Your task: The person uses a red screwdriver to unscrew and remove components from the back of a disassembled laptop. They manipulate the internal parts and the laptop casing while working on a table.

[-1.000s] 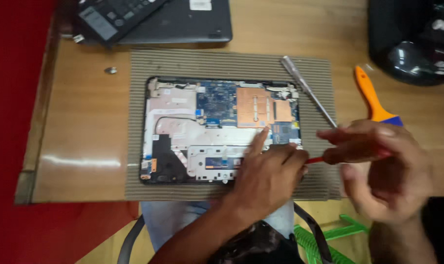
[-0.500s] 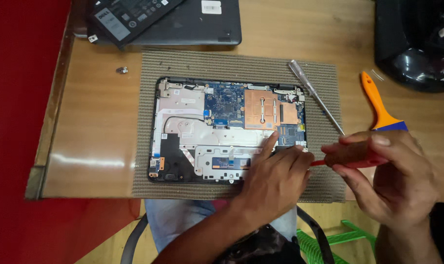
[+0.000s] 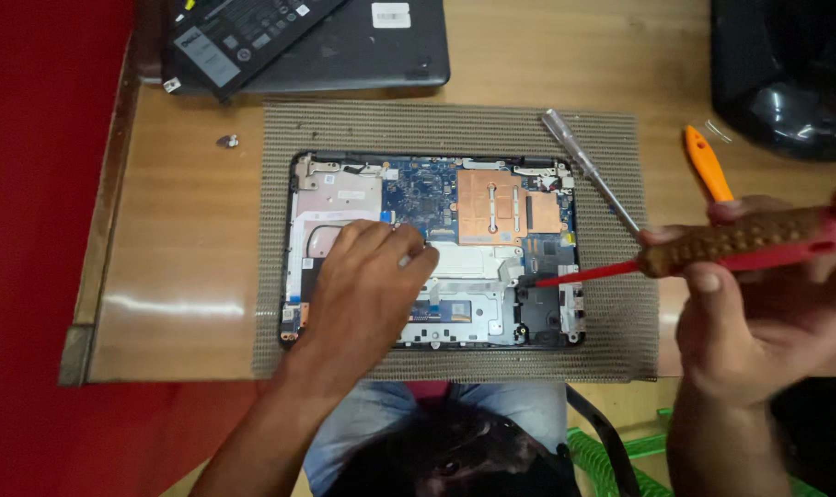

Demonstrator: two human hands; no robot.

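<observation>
Your left hand (image 3: pixel 367 285) presses loose fingers onto the opened laptop (image 3: pixel 436 248) mid-mat, steadying it, while your right hand (image 3: pixel 758 304) grips the red screwdriver (image 3: pixel 712 248), tip at its right edge.

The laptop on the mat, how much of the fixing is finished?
Done: the laptop lies open, its insides bare, with a dark cover set aside above the mat. In hand: the left hand rests on the parts; the right hand aims a screwdriver at the lower right corner. Left: the parts remain inside.
</observation>
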